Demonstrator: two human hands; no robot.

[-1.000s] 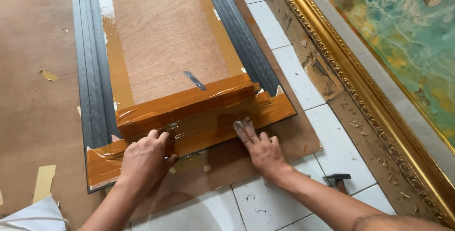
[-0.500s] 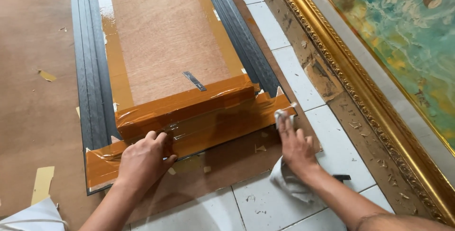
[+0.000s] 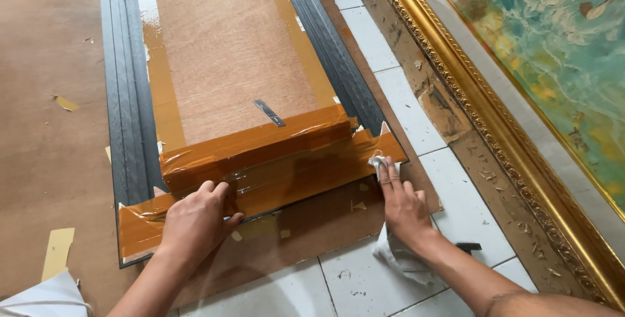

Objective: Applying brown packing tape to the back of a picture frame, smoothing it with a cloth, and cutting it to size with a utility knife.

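Two hands down | my left hand (image 3: 194, 220) flat, open on the taped frame (image 3: 260, 167) near edge | right hand (image 3: 403, 203) presses a white cloth (image 3: 398, 260) at its corner

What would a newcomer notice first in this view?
Most striking is the gold ornate frame with its teal painting, running down the right side. At centre lies a dark frame face down, its plywood backing sealed with glossy brown tape. The left hand presses the tape; the right hand rubs a white cloth at the corner.

White tiled floor (image 3: 456, 180); brown board (image 3: 39, 161); gilt frame (image 3: 495, 122)
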